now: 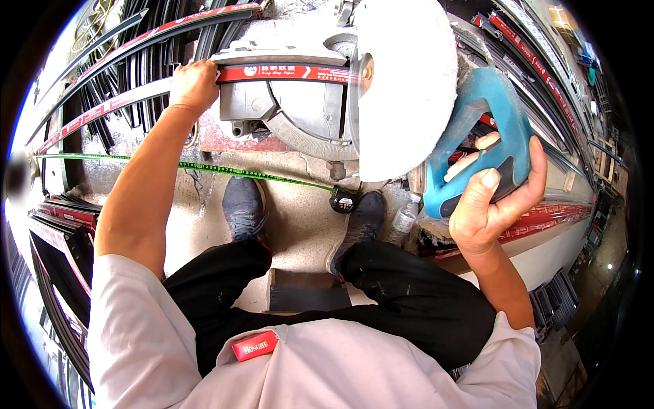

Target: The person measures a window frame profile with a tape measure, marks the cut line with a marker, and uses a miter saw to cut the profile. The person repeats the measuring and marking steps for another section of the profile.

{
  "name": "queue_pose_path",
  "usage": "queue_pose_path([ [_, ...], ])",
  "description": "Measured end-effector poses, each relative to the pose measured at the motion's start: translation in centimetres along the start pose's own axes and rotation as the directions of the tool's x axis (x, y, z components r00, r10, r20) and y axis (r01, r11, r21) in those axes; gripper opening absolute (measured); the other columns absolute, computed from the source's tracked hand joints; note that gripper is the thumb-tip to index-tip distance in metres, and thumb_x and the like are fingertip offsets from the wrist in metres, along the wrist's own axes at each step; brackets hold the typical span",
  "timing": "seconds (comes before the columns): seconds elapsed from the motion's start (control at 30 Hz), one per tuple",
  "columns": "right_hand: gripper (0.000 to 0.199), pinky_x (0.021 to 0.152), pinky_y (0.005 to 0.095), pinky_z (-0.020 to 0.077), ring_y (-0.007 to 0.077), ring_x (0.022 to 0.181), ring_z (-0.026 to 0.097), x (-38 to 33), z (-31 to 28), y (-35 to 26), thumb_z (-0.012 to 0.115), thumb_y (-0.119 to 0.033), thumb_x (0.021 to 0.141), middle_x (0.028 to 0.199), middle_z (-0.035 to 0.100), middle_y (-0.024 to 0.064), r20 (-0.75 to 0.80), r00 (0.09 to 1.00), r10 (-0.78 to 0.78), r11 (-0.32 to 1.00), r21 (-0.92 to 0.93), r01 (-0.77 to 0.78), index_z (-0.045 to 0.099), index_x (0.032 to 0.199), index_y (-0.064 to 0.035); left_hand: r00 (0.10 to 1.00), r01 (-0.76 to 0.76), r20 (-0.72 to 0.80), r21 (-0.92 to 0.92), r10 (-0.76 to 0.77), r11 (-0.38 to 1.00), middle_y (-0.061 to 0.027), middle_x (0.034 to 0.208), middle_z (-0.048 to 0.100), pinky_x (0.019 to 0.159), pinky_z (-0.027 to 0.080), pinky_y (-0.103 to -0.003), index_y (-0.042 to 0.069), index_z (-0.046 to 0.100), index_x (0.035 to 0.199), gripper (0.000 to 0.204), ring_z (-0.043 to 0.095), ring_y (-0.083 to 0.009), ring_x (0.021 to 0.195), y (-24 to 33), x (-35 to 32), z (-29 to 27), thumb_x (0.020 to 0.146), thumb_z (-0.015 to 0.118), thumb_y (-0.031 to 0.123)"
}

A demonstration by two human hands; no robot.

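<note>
My left hand (195, 87) is closed around a long metal profile (293, 73) covered in red printed film, pressing it along the fence of a miter saw (303, 133). The profile runs out to the left, and its right end passes behind the large white blade guard (405, 88). At the right, my right hand (487, 198) holds the saw's teal handle (480, 102), with some fingers through its loop and the thumb on the near side. Below the saw, a black tape measure (344, 200) has its green blade (252, 175) stretched to the left, under my left forearm.
Bundles of dark profiles (146, 68) lie at the far left, and more red-filmed profiles (538, 65) at the far right. Stacked frames (58, 238) stand at the near left. A plastic bottle (405, 219) stands beside my right shoe (364, 221).
</note>
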State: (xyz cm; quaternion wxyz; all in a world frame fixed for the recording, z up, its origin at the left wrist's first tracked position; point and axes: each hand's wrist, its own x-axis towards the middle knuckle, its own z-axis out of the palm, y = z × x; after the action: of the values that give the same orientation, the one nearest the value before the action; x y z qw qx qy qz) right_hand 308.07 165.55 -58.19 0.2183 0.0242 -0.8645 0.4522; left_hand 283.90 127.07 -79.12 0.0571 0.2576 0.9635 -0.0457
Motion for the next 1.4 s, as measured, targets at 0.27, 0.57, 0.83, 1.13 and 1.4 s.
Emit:
queue_pose_path([
  [0.27, 0.062, 0.064, 0.0275, 0.0529, 0.0138, 0.07, 0.055, 0.1, 0.2, 0.0, 0.051, -0.01, 0.104, 0.117, 0.056, 0.018, -0.023, 1.0, 0.008, 0.997, 0.075, -0.006, 0.017, 0.156, -0.0052, 0.999, -0.027, -0.02, 0.003, 0.027, 1.0, -0.0125, 0.098, 0.073, 0.092, 0.052, -0.05, 0.008, 0.067, 0.091, 0.011, 0.07, -0.0331, 0.101, -0.1, -0.2, 0.0, 0.082, 0.062, 0.009],
  [0.57, 0.065, 0.068, 0.0271, 0.0543, 0.0138, 0.075, 0.057, -0.7, 0.3, 0.4, 0.054, -0.008, 0.102, 0.121, 0.056, 0.0175, -0.055, 0.998, 0.035, 0.982, 0.189, -0.024, 0.018, 0.156, -0.0025, 0.999, -0.038, -0.001, 0.005, 0.038, 0.999, -0.0166, 0.095, 0.072, 0.087, 0.053, -0.051, 0.006, 0.071, 0.089, 0.01, 0.07, -0.0366, 0.097, 0.2, 0.3, -0.7, 0.08, 0.066, 0.01],
  [0.83, 0.064, 0.084, 0.0311, 0.0553, 0.0166, 0.101, 0.06, -0.6, -0.6, 1.1, 0.059, -0.008, 0.102, 0.136, 0.05, 0.0173, 0.015, 0.995, -0.102, 0.989, -0.109, 0.103, 0.023, 0.155, 0.0014, 0.999, -0.025, -0.046, -0.051, 0.023, 0.998, -0.0185, 0.097, 0.069, 0.086, 0.049, -0.051, 0.003, 0.068, 0.098, 0.015, 0.067, -0.039, 0.096, -3.2, 0.2, 4.5, 0.092, 0.068, 0.017],
  [1.13, 0.071, 0.071, 0.0434, 0.056, 0.0357, 0.085, 0.064, -0.4, -0.8, 0.5, 0.069, -0.005, 0.089, 0.111, 0.059, 0.0213, -0.094, 0.973, -0.212, 0.965, -0.18, 0.193, 0.036, 0.151, -0.0017, 0.995, -0.074, -0.071, 0.029, 0.076, 0.997, -0.0173, 0.094, 0.068, 0.086, 0.05, -0.05, 0.004, 0.063, 0.092, 0.01, 0.067, -0.0377, 0.093, -3.2, 0.5, 4.9, 0.084, 0.06, 0.009],
  [1.4, 0.074, 0.065, 0.0426, 0.0566, 0.0339, 0.081, 0.065, -1.2, -0.1, 1.2, 0.071, -0.006, 0.089, 0.111, 0.059, 0.0203, -0.089, 0.975, -0.202, 0.969, -0.165, 0.185, 0.035, 0.153, -0.0038, 0.995, -0.064, -0.08, -0.001, 0.064, 0.998, -0.0175, 0.093, 0.067, 0.085, 0.05, -0.051, 0.004, 0.063, 0.087, 0.007, 0.066, -0.0396, 0.093, -3.4, 0.6, 4.6, 0.082, 0.061, 0.009],
])
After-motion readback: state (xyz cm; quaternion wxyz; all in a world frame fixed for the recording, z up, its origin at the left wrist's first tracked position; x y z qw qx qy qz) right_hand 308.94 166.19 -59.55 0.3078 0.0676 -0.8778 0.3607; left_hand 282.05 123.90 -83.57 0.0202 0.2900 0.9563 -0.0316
